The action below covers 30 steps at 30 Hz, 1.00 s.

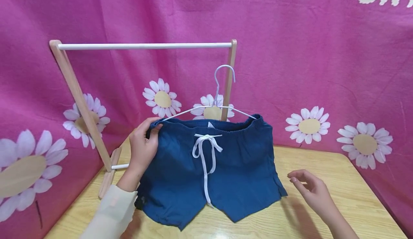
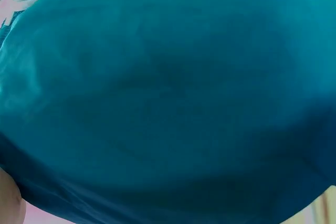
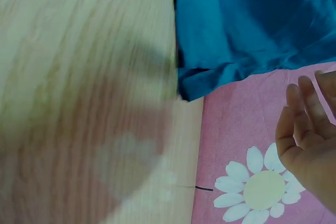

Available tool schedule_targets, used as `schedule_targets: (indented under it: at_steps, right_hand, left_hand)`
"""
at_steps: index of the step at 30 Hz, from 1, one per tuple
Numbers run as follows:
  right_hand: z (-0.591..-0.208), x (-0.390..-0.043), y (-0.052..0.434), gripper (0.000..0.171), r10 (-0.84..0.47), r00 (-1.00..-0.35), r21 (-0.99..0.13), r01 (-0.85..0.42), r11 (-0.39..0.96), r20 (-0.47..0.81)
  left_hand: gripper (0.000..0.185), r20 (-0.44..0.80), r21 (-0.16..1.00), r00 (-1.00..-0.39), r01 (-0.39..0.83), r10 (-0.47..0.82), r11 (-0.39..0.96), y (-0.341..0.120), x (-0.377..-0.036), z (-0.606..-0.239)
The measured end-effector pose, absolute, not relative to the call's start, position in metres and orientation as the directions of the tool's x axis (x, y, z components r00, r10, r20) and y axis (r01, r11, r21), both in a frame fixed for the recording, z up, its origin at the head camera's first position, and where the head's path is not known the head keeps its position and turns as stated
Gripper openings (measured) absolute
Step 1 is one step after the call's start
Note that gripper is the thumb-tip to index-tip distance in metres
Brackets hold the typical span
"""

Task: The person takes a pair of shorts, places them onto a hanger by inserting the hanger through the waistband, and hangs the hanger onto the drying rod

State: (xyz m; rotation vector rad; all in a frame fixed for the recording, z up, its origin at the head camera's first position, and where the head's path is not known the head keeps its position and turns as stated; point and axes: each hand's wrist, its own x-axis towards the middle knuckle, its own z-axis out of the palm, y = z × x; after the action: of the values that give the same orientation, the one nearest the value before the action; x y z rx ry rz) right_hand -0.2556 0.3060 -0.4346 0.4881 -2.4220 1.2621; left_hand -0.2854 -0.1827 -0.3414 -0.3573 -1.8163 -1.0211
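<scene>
Blue shorts (image 1: 209, 167) with a white drawstring (image 1: 204, 149) hang on a white wire hanger (image 1: 219, 88), held upright above the table. My left hand (image 1: 143, 149) grips the waistband's left corner with the hanger end. The shorts' hems touch the tabletop. My right hand (image 1: 311, 189) hovers open just right of the shorts, holding nothing. Blue fabric (image 2: 168, 98) fills the left wrist view. In the right wrist view appear the shorts' edge (image 3: 247, 30) and my open right hand (image 3: 307, 140).
A small wooden rack (image 1: 77, 99) with a white top rail (image 1: 145, 46) stands on the light wooden table (image 1: 322, 203) behind the shorts. A pink daisy-print cloth (image 1: 306, 70) hangs behind and drapes around the table's sides.
</scene>
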Motion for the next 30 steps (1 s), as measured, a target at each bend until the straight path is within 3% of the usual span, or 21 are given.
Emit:
schedule_targets:
  at_steps: [8, 30]
  right_hand:
    - [-0.438, -0.255, 0.307, 0.012, -0.157, -0.891, -0.733, -0.442, 0.517, 0.426]
    - [-0.437, -0.25, 0.308, 0.014, -0.146, -0.911, -0.729, -0.398, 0.557, 0.385]
  left_hand:
    - [0.014, 0.883, 0.458, -0.398, 0.622, -0.248, 0.635, -0.199, -0.284, -0.326]
    - [0.015, 0.896, 0.438, -0.327, 0.543, -0.3, 0.717, -0.238, -0.27, -0.31]
